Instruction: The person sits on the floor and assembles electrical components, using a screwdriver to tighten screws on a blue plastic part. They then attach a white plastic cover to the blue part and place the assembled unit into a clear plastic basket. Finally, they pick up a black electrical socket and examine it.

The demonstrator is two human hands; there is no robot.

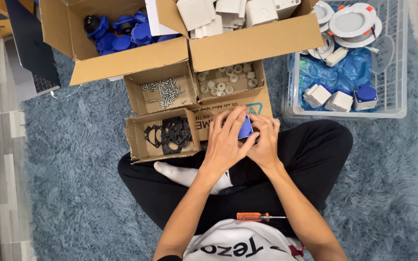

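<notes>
Both hands, left [226, 140] and right [266, 141], clasped on small blue plastic socket part [246, 128]. Three finished white-and-blue sockets [339, 96] in wire basket [397, 72]; box of blue parts [122, 34] remaining.

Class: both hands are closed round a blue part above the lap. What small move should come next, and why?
Probably reach the right hand to the screws. Both it and the left hand clasp the blue part, the screw box lies open just ahead, and the screwdriver waits on the lap.
</notes>
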